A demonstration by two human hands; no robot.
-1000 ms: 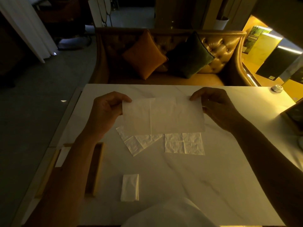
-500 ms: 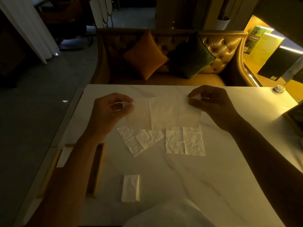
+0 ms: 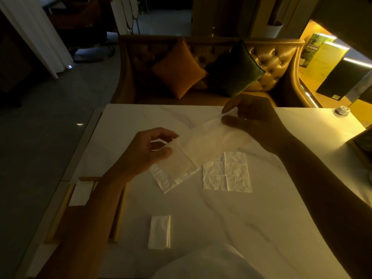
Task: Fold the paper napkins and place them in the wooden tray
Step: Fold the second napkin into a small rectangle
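Observation:
A thin white paper napkin (image 3: 209, 143) hangs stretched and tilted above the marble table (image 3: 201, 208). My left hand (image 3: 145, 152) pinches its lower left end; my right hand (image 3: 253, 119) pinches its upper right end, farther away. Beneath it lie two flat unfolded napkins: one (image 3: 167, 180) angled at the left, partly hidden, and one (image 3: 227, 174) square at the right. A folded napkin (image 3: 160, 232) lies near me. The wooden tray (image 3: 118, 216) sits at the table's left edge under my left forearm, with a folded napkin (image 3: 80, 193) inside.
A leather sofa with an orange cushion (image 3: 179, 69) and a dark green cushion (image 3: 233, 69) stands beyond the table's far edge. A small round white object (image 3: 342, 110) sits at the far right corner. A dark framed object (image 3: 364, 143) pokes in at the right edge.
The held napkin has gone from flat and facing me to tilted and stretched diagonally. My left hand dropped nearer and lower; my right hand rose and moved away to the right.

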